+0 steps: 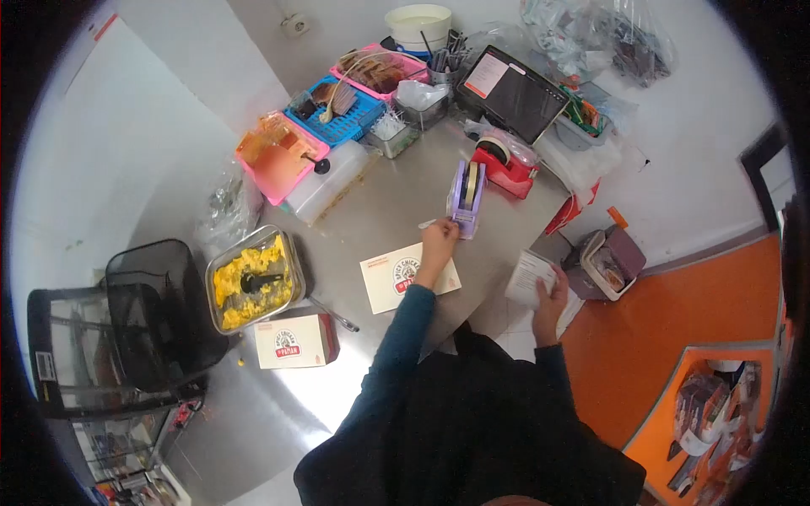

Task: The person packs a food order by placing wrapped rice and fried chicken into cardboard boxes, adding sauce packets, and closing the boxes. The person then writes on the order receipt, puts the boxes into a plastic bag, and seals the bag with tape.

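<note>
My left hand (439, 244) reaches over a cream box (388, 282) with a printed red label and is closed at the front end of a purple tape dispenser (467, 198); a small pale piece shows beside its fingertips. My right hand (550, 305), off the table's right edge, grips a white printed paper slip (530, 278). A second cream box (289, 342) with red sides lies to the left, below a metal tray of yellow food (257, 278) with a black utensil in it.
A red tape dispenser (504, 169) and a dark screen (515, 91) stand at the back right. Pink (278, 160) and blue (350, 118) baskets line the back left. A black mesh bin (152, 270) is at the far left. An open lidded bin (603, 261) stands at the right.
</note>
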A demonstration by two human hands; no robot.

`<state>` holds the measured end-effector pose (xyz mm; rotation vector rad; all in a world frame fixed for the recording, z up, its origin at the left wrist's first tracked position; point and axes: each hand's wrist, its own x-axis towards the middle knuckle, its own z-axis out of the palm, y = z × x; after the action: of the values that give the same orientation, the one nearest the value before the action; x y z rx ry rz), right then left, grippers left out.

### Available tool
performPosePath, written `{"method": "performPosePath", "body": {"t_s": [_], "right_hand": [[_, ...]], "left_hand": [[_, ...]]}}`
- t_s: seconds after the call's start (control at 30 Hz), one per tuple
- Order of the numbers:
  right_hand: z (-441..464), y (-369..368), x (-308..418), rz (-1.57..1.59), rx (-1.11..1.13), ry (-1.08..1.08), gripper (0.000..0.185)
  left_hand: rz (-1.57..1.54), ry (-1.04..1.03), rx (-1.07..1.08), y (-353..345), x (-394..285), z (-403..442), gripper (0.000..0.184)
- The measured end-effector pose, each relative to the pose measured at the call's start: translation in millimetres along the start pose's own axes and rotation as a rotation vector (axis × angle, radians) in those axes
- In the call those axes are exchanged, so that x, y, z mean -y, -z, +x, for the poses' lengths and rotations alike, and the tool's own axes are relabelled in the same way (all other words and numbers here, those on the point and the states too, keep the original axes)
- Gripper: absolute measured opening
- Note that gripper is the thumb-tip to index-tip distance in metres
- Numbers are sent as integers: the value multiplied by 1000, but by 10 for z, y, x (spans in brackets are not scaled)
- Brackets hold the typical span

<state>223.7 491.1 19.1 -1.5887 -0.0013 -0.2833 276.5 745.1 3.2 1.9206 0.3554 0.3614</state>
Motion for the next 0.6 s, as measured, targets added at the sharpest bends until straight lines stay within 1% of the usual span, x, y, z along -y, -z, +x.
{"method": "performPosePath", "body": {"t_s": [0.03, 0.1, 0.17, 0.2, 0.27, 0.37, 0.43, 0.53, 0.6], "right_hand": [[22, -177, 40, 93, 59, 6, 37], [7, -513, 199, 94, 229, -19, 38], [-53, -866, 237, 55, 428, 43, 40], [-40, -973, 165, -139, 508, 195, 41], [-45, -1191, -72, -523, 654, 515, 42], [-54, -1347, -215, -336, 719, 312, 45], [-94, -1365, -157, -386, 755, 316, 47], [-204, -1419, -84, -390, 776, 272, 48], [-244, -1440, -80, -382, 772, 258, 48]], "left_hand": [[-80, -28, -33, 86, -4, -38, 18], [-226, -84, -98, 447, -89, -150, 17], [-368, -66, -94, 865, -196, -237, 16], [-317, -50, -36, 1066, -195, -277, 18], [-220, -1, 90, 1351, -227, -361, 30], [-75, 116, 316, 1518, -376, -462, 55], [-93, 103, 354, 1333, -282, -478, 74], [366, 64, 226, 995, -48, -420, 86], [603, 155, 191, 964, -221, -438, 92]]}}
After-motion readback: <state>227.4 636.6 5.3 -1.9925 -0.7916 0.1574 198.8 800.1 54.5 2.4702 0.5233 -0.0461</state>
